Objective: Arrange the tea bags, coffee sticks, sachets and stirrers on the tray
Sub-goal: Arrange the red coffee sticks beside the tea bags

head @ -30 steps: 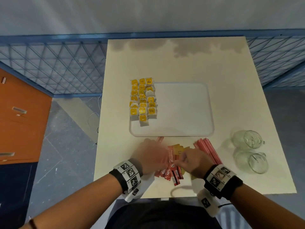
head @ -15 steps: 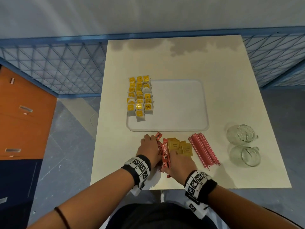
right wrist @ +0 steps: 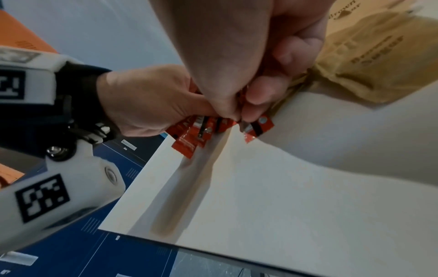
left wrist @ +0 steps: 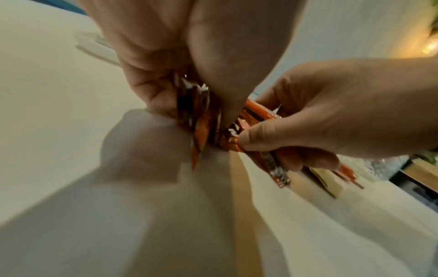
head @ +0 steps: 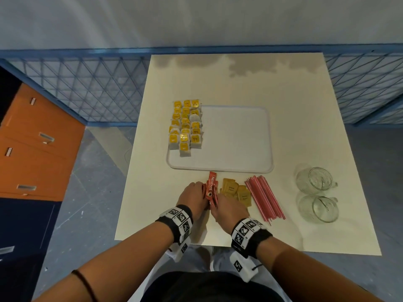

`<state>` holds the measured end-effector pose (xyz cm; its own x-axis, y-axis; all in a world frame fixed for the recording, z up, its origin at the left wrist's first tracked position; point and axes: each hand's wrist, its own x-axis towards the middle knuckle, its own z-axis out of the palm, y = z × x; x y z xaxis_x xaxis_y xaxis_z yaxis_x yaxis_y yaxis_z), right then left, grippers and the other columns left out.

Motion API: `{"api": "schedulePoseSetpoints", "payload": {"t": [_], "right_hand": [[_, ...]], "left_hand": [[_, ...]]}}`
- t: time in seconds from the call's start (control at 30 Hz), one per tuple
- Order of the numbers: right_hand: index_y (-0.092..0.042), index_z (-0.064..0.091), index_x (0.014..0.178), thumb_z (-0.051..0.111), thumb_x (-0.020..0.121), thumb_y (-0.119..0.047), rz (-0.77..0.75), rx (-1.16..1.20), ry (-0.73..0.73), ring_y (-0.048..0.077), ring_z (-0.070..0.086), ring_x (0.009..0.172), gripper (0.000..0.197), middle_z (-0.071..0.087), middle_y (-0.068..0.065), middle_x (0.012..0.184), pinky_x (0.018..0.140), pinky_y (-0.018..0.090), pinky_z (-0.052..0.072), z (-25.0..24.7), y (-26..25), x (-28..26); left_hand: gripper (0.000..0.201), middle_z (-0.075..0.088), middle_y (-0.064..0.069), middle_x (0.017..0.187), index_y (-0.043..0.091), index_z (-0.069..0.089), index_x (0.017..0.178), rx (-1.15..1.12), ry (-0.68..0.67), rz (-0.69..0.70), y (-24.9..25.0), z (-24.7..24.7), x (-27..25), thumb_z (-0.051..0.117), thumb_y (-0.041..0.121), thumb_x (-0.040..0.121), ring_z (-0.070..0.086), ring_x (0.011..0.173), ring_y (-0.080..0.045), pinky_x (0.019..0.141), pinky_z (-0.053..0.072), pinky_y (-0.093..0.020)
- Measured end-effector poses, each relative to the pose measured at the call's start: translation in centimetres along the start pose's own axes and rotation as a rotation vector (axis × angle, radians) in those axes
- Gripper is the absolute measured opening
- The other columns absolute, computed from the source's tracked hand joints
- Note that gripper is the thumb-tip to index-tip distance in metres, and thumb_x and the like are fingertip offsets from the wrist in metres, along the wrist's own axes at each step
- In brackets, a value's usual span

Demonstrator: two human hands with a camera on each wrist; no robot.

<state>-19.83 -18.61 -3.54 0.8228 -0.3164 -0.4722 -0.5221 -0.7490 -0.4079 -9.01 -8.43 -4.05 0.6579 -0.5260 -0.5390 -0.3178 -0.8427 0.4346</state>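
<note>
**Red coffee sticks gathered between two hands at the near edge of a counter**

Red coffee sticks [head: 210, 191] are bunched together close to the near edge of a pale cream counter [head: 290, 131]. The left hand [head: 193, 196] grips the bundle from its left side, thumb and fingers curled around the packets. The right hand [head: 229, 209] meets it from the right, its thumb and fingertips pinching the near ends of the same sticks. In the left wrist view, the sticks [left wrist: 201, 120] stand on edge with their lower ends touching the counter, and the right hand [left wrist: 331, 116] pinches a few of them. In the right wrist view, the ends of the sticks [right wrist: 199, 133] poke out below both hands. Both wrists wear black bands with black-and-white square markers.

Just right of the hands lies a small heap of tan sachets [head: 236, 191], overlapping one another on the counter. Right of those lies a bundle of thin pink stirrers [head: 263, 198], side by side and angled slightly. Further right, well apart from the stirrers, two clear glass mugs [head: 316, 192] sit one behind the other.

Beyond the hands, a white rectangular tray [head: 239, 164] with rounded corners lies flat in the middle of the counter. Yellow-tagged tea bags [head: 186, 127] are lined up in about three neat columns along its left side. The rest of the tray surface is bare.

Behind the counter runs a blue wire-mesh barrier [head: 87, 88], with an orange drawer cabinet [head: 37, 149] off to the left.
</note>
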Motion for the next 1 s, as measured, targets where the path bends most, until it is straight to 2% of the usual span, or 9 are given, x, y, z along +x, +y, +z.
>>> {"api": "schedulePoseSetpoints", "payload": {"t": [0.07,0.13,0.27,0.37,0.5,0.57,0.7,0.8,1.0], "right_hand": [[-0.023,0.057,0.098,0.045,0.104,-0.039,0.003,0.039,-0.023,0.015,0.061,0.067,0.021,0.064,-0.005,0.082,0.059,0.03,0.051,-0.2,-0.1,0.2],[-0.024,0.055,0.084,0.045,0.104,-0.037,0.006,0.07,-0.044,0.013,0.058,0.061,0.026,0.06,-0.005,0.072,0.054,0.027,0.045,-0.5,0.1,0.3],[-0.022,0.047,0.068,0.045,0.1,-0.034,0.043,0.136,-0.076,0.017,0.053,0.055,0.035,0.054,-0.003,0.064,0.05,0.03,0.04,-1.4,0.8,0.4],[-0.018,0.048,0.065,0.046,0.097,-0.03,0.065,0.203,-0.12,0.017,0.05,0.053,0.035,0.055,0.001,0.062,0.052,0.034,0.041,-2.2,1.5,0.2],[-0.013,0.057,0.076,0.04,0.096,-0.035,-0.003,0.262,-0.16,0.023,0.062,0.057,0.034,0.067,0.007,0.069,0.061,0.043,0.056,-3.7,2.6,-0.4],[-0.013,0.057,0.083,0.038,0.099,-0.035,-0.04,0.261,-0.22,0.023,0.064,0.06,0.034,0.067,0.006,0.072,0.062,0.041,0.056,-4.6,3.1,-0.6],[-0.013,0.054,0.083,0.032,0.104,-0.039,-0.078,0.196,-0.307,0.018,0.054,0.066,0.04,0.058,0.002,0.073,0.066,0.037,0.047,-6.7,3.4,-0.8],[-0.019,0.048,0.082,0.03,0.107,-0.039,-0.09,0.25,-0.219,0.016,0.05,0.063,0.037,0.054,-0.001,0.071,0.063,0.034,0.04,-8.2,2.0,-0.8],[-0.015,0.055,0.107,0.027,0.108,-0.04,-0.031,0.35,-0.045,0.019,0.063,0.078,0.037,0.066,0.003,0.091,0.073,0.037,0.052,-8.0,-2.1,2.3]], "left_hand": [[0.012,0.063,0.0,0.093,0.017,0.057,0.098,-0.044,0.0,-0.01,0.2,-0.3,0.2,0.064,0.024,0.091,0.061,0.083,-0.021,0.074,0.049,-0.032],[0.015,0.066,-0.002,0.093,0.013,0.059,0.102,-0.087,0.004,-0.028,0.2,-0.7,0.4,0.065,0.022,0.091,0.063,0.085,-0.023,0.073,0.049,-0.031],[0.01,0.067,-0.004,0.079,0.009,0.063,0.085,-0.125,-0.023,-0.092,0.6,-2.0,0.8,0.068,0.017,0.087,0.067,0.078,-0.028,0.062,0.05,-0.031],[0.017,0.073,-0.012,0.083,0.004,0.066,0.086,-0.196,-0.049,-0.119,0.4,-2.6,1.0,0.065,0.02,0.091,0.07,0.077,-0.032,0.071,0.06,-0.04],[0.038,0.069,-0.009,0.07,0.011,0.059,0.073,-0.307,-0.072,-0.104,-0.3,-3.5,1.2,0.059,0.04,0.099,0.062,0.057,-0.025,0.054,0.051,-0.033],[0.033,0.066,-0.011,0.067,0.012,0.057,0.071,-0.398,-0.096,-0.118,-0.3,-4.3,1.3,0.056,0.028,0.1,0.058,0.048,-0.021,0.05,0.049,-0.031],[0.025,0.061,-0.006,0.064,0.012,0.058,0.07,-0.559,-0.064,-0.182,0.2,-5.8,1.1,0.048,0.016,0.092,0.059,0.059,-0.026,0.058,0.046,-0.033],[0.025,0.066,-0.005,0.068,0.012,0.065,0.071,-0.731,-0.065,-0.211,0.9,-6.1,1.0,0.051,0.02,0.09,0.059,0.062,-0.025,0.058,0.044,-0.031],[0.053,0.063,-0.008,0.07,0.009,0.064,0.08,-0.802,-0.027,0.032,2.4,-5.9,1.2,0.054,0.057,0.098,0.06,0.066,-0.021,0.068,0.047,-0.035]]}}
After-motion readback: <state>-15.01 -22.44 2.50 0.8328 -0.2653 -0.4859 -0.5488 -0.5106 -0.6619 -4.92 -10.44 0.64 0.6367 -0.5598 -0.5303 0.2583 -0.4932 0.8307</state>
